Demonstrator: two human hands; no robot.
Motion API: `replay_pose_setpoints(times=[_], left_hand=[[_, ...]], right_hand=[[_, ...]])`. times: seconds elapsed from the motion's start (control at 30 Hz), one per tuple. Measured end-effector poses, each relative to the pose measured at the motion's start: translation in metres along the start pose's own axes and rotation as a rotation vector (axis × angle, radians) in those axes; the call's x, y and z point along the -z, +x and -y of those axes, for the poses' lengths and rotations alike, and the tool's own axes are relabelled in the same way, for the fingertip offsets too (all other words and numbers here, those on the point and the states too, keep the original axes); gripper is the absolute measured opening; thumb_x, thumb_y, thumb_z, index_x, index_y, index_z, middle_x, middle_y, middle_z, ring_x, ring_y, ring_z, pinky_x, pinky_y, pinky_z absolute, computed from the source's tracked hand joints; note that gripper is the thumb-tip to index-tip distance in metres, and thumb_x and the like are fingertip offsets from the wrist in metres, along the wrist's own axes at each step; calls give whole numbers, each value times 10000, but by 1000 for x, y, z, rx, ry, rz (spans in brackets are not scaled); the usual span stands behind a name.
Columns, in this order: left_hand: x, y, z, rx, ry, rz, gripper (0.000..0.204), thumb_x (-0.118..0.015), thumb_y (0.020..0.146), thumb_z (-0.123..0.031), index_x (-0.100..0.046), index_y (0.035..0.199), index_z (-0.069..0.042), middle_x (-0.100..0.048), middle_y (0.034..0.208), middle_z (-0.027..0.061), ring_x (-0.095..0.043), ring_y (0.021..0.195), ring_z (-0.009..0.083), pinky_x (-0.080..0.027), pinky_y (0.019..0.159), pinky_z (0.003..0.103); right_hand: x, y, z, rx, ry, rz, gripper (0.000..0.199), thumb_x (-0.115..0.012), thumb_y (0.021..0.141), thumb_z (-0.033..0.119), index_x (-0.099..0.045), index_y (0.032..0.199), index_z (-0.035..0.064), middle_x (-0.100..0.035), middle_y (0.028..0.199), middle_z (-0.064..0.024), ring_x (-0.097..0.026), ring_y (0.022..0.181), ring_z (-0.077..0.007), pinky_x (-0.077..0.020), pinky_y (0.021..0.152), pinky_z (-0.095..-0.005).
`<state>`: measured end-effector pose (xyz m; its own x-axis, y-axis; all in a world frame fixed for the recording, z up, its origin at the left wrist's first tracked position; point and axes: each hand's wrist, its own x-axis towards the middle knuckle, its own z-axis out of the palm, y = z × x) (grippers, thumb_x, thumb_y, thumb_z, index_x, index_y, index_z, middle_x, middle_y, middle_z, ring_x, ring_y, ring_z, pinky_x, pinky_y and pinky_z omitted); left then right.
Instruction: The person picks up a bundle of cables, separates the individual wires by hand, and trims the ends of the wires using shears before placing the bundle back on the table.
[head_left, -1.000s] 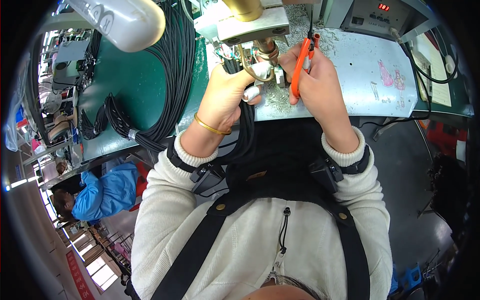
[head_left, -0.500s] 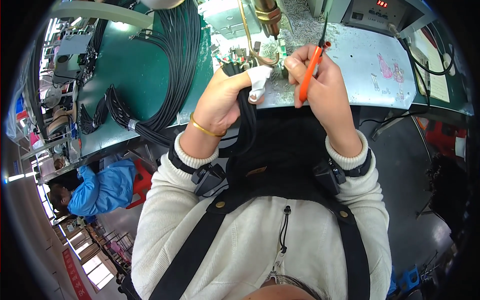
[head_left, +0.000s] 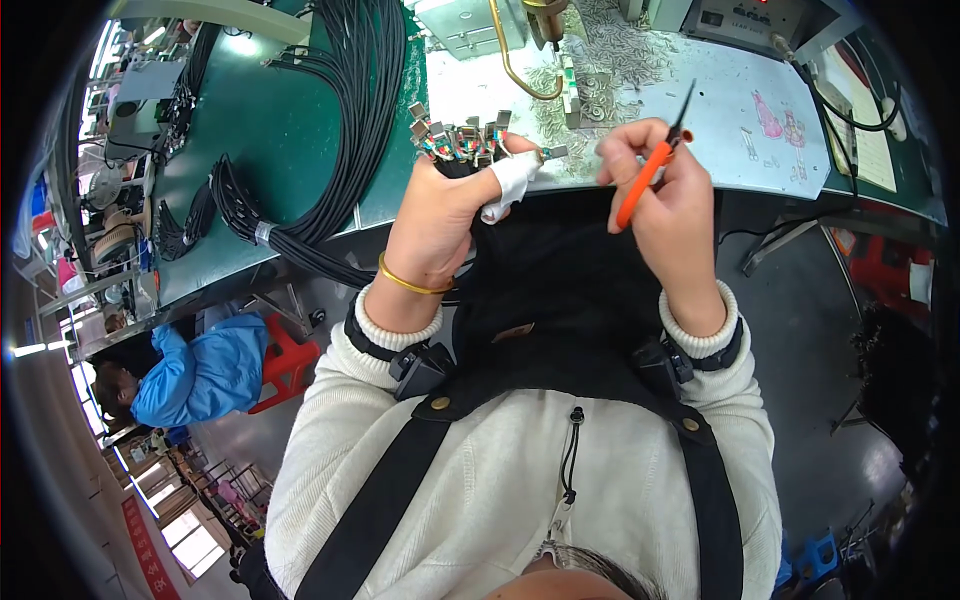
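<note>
My left hand point(head_left: 435, 220), thumb wrapped in white tape, is closed round a bundle of black cables. Their bare metal plug ends point(head_left: 465, 140), with coloured wires, fan out above the fist. A single cable end point(head_left: 552, 153) sticks out to the right past the taped thumb. My right hand point(head_left: 672, 195) is closed on an orange-handled tool point(head_left: 645, 185) with a slim dark pointed tip, aimed up and away. Its thumb and forefinger stand close together, and I see nothing between them. Beyond the hands is a small metal fixture point(head_left: 571, 95) under a brass-coloured machine head point(head_left: 546, 22).
Small metal bits point(head_left: 640, 65) litter the light metal plate point(head_left: 720, 130). A curved metal tube point(head_left: 505, 65) reaches down beside the fixture. Long black cables point(head_left: 355, 130) lie on the green bench at left. A control box point(head_left: 745, 25) stands at far right. A person in blue point(head_left: 205, 375) sits at left.
Both hands have drawn back from the fixture, the right one moving right and nearer with the tool. The plug ends in my left hand now show spread out, one apart at the thumb.
</note>
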<state>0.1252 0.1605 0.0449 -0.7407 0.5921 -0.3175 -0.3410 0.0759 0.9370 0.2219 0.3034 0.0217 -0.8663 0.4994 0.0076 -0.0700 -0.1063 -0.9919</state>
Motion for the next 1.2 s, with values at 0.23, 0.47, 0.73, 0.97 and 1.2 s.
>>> replay_pose_setpoints(times=[0.23,0.47,0.73,0.97,1.2], left_hand=[[-3,14,-7,48,-125,63,148,-634,719,-52,-589,856,-13,-575,730,11,-506,575,75,-379,468,197],[-14,1,5,-174,-103,-72,146,-624,723,-19,-594,865,2,-592,750,23,-535,606,74,-388,476,189],[-14,-7,3,-258,-76,-100,148,-618,725,3,-601,871,17,-613,780,47,-568,642,85,-401,485,178],[-8,-3,4,-231,-45,-89,154,-627,716,-1,-602,867,15,-611,788,43,-563,640,82,-409,496,191],[5,38,-4,42,-162,105,127,-614,742,-62,-576,854,-17,-549,689,9,-484,513,82,-370,460,220]], right_hand=[[12,0,1,-41,-38,-5,195,-553,827,182,-509,756,6,-503,586,-34,-426,398,-66,-327,393,-171],[-3,-5,-3,216,-616,184,308,-619,767,262,-502,660,-2,-448,481,-75,-431,366,-196,-359,406,-274],[-10,-10,-3,149,-815,179,350,-632,745,294,-492,627,-4,-459,477,-118,-473,422,-277,-370,430,-328],[-4,-11,-5,102,-798,259,327,-623,760,251,-487,629,-16,-458,489,-133,-468,434,-291,-368,434,-332],[0,0,-4,-114,-425,195,297,-593,794,234,-480,651,0,-470,465,-75,-478,390,-164,-328,367,-253]])
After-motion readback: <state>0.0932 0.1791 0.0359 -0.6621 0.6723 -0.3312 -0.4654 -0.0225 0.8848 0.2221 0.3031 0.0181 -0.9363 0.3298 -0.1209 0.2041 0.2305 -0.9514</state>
